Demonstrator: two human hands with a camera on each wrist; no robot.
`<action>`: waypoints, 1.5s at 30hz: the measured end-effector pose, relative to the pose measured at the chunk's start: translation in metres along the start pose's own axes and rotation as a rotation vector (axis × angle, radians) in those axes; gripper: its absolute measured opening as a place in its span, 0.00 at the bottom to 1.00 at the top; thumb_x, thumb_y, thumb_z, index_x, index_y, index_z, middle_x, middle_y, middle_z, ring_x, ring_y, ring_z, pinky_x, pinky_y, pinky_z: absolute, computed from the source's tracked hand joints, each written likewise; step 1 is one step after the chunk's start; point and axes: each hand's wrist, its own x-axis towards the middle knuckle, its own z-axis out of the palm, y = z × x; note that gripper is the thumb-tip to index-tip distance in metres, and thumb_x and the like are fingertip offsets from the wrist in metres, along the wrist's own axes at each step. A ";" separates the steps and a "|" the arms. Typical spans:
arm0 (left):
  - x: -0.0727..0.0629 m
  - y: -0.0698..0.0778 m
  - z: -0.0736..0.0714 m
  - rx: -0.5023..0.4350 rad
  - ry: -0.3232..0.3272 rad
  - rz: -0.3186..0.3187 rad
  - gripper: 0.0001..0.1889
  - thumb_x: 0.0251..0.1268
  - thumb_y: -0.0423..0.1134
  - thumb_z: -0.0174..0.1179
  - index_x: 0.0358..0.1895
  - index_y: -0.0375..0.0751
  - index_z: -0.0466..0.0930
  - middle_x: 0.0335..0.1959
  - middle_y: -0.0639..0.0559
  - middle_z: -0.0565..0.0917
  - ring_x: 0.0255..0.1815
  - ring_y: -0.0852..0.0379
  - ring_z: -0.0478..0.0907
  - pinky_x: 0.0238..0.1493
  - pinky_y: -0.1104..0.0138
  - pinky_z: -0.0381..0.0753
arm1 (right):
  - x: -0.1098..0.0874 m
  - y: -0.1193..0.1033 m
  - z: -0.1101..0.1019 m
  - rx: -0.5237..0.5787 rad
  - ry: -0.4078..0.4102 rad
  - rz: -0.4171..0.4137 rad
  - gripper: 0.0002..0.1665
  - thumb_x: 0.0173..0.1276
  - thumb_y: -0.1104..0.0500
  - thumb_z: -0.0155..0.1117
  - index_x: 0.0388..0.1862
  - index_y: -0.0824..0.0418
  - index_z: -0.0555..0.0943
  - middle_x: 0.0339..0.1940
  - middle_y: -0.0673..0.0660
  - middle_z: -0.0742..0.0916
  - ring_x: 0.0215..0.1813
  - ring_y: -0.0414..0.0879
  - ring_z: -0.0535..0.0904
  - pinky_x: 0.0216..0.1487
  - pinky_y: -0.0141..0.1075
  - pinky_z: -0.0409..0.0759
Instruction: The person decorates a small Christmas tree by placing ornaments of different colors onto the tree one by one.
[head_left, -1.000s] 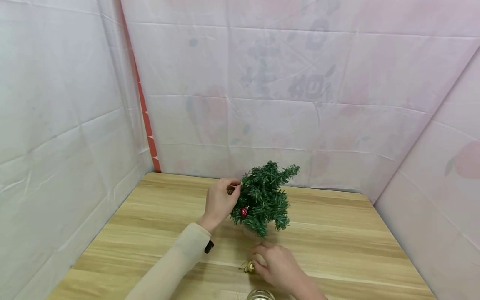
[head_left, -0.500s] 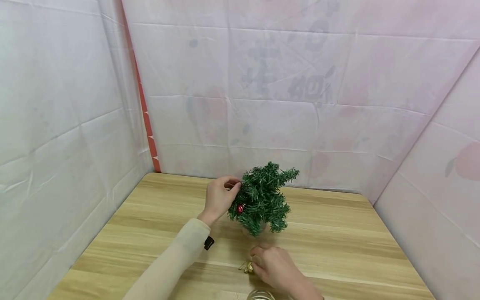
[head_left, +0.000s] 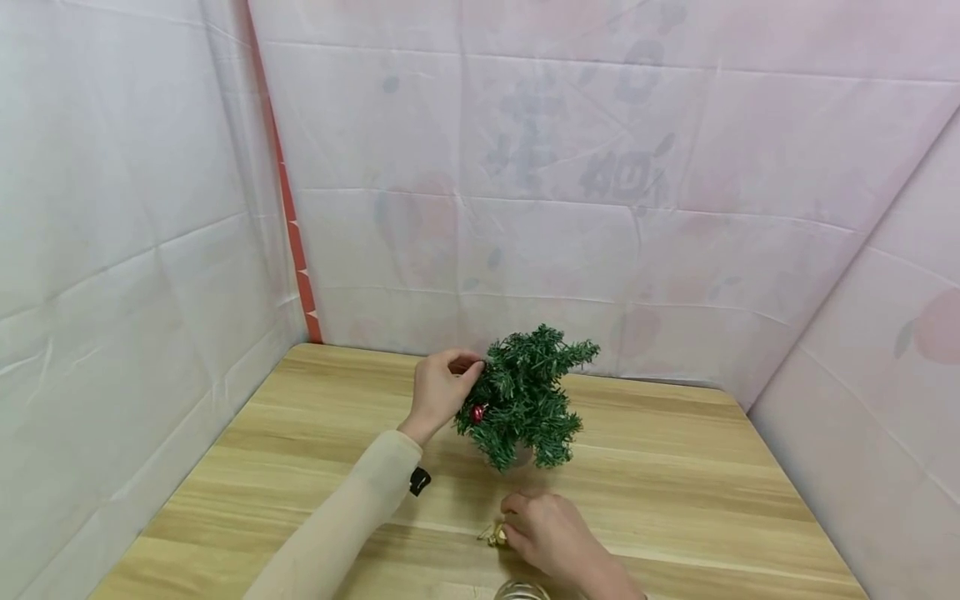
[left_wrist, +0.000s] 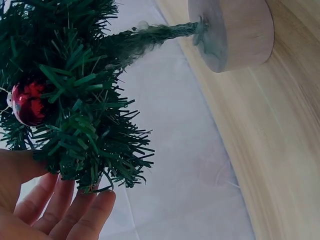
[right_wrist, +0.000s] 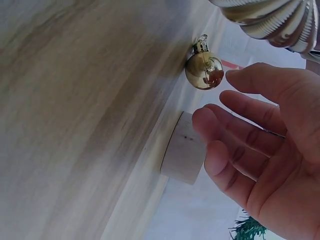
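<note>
A small artificial Christmas tree (head_left: 528,392) stands on a round wooden base (left_wrist: 247,37). At its left side my left hand (head_left: 437,392) pinches a branch tip between thumb and fingers. A shiny red bauble (left_wrist: 30,102) hangs among the needles just above that hand in the left wrist view. In front of the tree, my right hand (head_left: 555,533) is low over the table, fingers loosely bent. Its thumb tip comes close to a gold bauble (right_wrist: 204,70) lying on the wood, with a narrow gap showing in the right wrist view.
A ridged, shiny metallic-looking object (right_wrist: 275,20) appears at the top of the right wrist view. At the head view's bottom edge is a round rim (head_left: 521,592). The wooden table (head_left: 675,467) meets pale printed cloth walls (head_left: 562,250) at the back and sides.
The red bauble and the tree's lower branches have shifted slightly left and up. The left hand stays at the branch; the right hand has hardly moved beside the gold bauble.
</note>
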 end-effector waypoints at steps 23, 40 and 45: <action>0.000 0.000 0.002 -0.001 0.015 -0.020 0.06 0.73 0.37 0.68 0.47 0.43 0.91 0.41 0.48 0.92 0.41 0.52 0.89 0.45 0.55 0.90 | -0.008 0.038 0.009 0.655 -0.213 0.115 0.13 0.64 0.62 0.79 0.48 0.61 0.90 0.34 0.48 0.90 0.36 0.29 0.81 0.38 0.28 0.86; -0.003 0.002 0.003 0.008 0.021 -0.017 0.06 0.74 0.37 0.68 0.47 0.43 0.91 0.41 0.49 0.92 0.40 0.54 0.88 0.44 0.58 0.89 | -0.007 0.041 0.009 0.668 -0.221 0.083 0.10 0.67 0.59 0.78 0.46 0.57 0.90 0.32 0.45 0.88 0.34 0.29 0.80 0.36 0.28 0.84; -0.003 0.002 0.003 0.007 0.019 -0.018 0.06 0.73 0.38 0.68 0.47 0.43 0.92 0.41 0.49 0.92 0.40 0.53 0.88 0.45 0.57 0.89 | -0.011 0.042 0.005 0.672 -0.206 0.075 0.11 0.68 0.58 0.76 0.49 0.56 0.90 0.32 0.45 0.88 0.34 0.29 0.80 0.36 0.29 0.85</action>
